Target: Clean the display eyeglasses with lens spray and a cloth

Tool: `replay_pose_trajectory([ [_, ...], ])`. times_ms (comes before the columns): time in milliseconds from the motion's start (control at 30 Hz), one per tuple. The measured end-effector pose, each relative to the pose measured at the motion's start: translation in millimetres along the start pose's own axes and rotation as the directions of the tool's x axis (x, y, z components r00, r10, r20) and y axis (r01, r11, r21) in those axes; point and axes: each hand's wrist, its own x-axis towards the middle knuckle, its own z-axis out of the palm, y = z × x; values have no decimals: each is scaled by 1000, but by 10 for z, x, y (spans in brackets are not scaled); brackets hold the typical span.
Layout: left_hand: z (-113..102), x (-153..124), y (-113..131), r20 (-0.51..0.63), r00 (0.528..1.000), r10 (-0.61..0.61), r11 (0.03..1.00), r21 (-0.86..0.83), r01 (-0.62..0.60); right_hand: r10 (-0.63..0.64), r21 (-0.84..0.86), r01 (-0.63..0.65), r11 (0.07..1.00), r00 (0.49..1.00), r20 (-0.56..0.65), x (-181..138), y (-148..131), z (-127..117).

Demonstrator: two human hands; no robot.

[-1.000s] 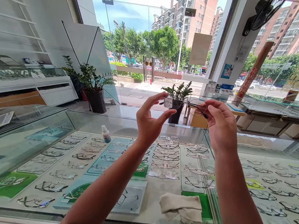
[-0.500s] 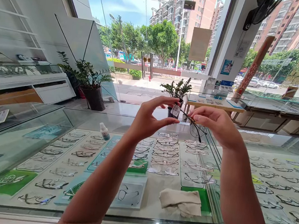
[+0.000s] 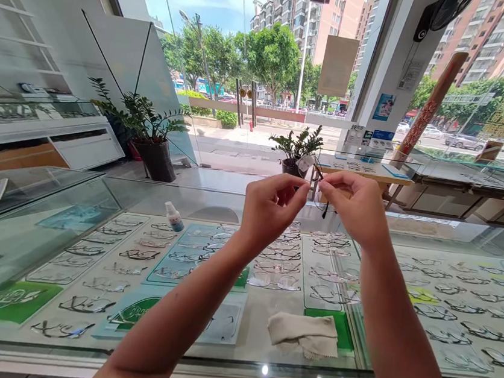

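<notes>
Thin-framed spectacles were mostly hidden behind the pinching fingers of the left hand and right hand. Only a sliver of dark rim showed between them, so the lens shape could not be told. Both forearms were cut off at six o'clock. At one o'clock, a wall fan ran past the top edge. At nine o'clock from the hands, the small bottle bore a label too small to read.

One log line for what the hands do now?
left hand: pinches glasses | right hand: pinches glasses | cloth: on counter
</notes>
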Motion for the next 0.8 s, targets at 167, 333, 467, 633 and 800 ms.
replay_pose_trajectory([
  [167,107,-29,-57,134,948,-289,916,-248,314,-189,-191,169,967,977,-94,-93,-149,185],
  [333,80,28,-172,245,896,-371,803,-400,442,-209,-250,193,949,977,-38,-145,-213,221],
  [467,79,19,-213,257,904,-341,824,-382,419,-172,-254,180,950,984,52,-203,-351,111],
  [633,89,10,-218,262,911,-318,884,-266,385,3,-173,22,985,990,142,-151,-206,-366],
  [800,158,-51,-168,446,856,-262,958,10,288,260,144,-292,946,944,203,-257,886,-908],
])
